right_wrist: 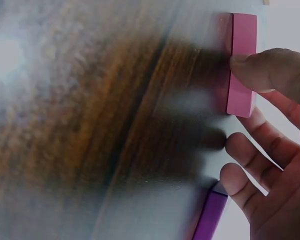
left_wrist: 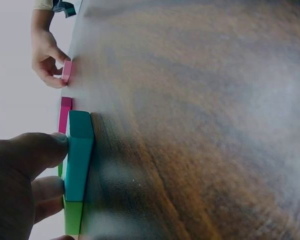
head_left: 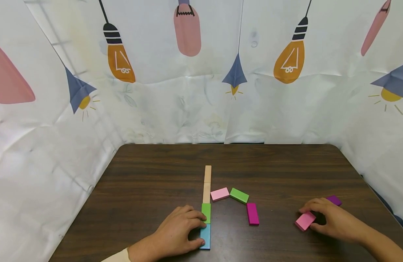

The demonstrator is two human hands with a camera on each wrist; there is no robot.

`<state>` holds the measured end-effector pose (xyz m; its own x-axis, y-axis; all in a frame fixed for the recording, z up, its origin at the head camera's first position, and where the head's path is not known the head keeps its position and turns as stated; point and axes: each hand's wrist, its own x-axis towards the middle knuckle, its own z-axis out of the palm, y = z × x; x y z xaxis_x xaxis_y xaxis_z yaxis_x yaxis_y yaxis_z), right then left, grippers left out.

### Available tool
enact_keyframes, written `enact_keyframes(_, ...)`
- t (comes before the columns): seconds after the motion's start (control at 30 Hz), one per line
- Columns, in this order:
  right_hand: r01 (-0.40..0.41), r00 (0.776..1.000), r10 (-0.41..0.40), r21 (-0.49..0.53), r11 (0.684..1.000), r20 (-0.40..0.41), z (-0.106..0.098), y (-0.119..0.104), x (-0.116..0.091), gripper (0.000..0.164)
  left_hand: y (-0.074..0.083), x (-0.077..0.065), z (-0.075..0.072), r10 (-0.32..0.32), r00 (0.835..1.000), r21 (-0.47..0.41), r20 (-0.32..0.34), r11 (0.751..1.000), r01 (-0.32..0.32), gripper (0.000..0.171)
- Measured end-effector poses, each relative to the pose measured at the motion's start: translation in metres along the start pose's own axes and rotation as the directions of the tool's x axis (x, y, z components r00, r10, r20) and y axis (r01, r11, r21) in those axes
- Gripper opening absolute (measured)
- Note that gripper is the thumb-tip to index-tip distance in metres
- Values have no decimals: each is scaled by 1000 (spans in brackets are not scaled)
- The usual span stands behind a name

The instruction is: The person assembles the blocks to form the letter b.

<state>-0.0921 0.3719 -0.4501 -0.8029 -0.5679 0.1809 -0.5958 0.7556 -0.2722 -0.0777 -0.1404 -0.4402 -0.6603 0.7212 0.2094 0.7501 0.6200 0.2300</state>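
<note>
My left hand (head_left: pixel 176 231) rests its fingertips along a straight row of blocks, touching the blue block (head_left: pixel 205 236) and the green block (head_left: pixel 206 213) beyond it. In the left wrist view, the thumb lies against the blue block (left_wrist: pixel 80 155) near its end. On the right, my right hand (head_left: pixel 332 218) pinches a pink block (head_left: pixel 305 221) between thumb and fingers. The right wrist view shows the thumb on the long side of that pink block (right_wrist: pixel 243 37), with the other fingers bent below. A purple block (head_left: pixel 334 200) is partly hidden behind the right hand.
Two plain wooden blocks (head_left: pixel 207 183) continue the row toward the back. Right of it, a second pink block (head_left: pixel 219 194), another green block (head_left: pixel 239 195) and a magenta block (head_left: pixel 252 214) form a curve. The dark table (head_left: pixel 149 174) ends at a patterned white cloth (head_left: pixel 188 109).
</note>
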Motion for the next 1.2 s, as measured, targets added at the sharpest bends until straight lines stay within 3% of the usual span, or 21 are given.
enact_keyframes(0.37, 63, 998, -63, 93, 994, -4, -2, 2, 3, 42, 0, 0, 0, 0, 1000, -1, 1, 1000, 0, 32)
enact_keyframes(0.63, 188, 981, -179, 133, 973, -76, -4, -6, 17, 52, 0, 0, 0, -3, 1000, -5, 2, 1000, 3, 32)
enact_keyframes(0.97, 179, 984, -172, 184, 966, -55, -8, -26, 32, 50, 0, 0, 0, 5, 1000, 2, -7, 1000, -5, 33)
enact_keyframes(1.2, 215, 976, -206, 199, 956, -66, -9, -40, 43, 49, 0, 0, 0, 7, 1000, 4, -13, 1000, -7, 33)
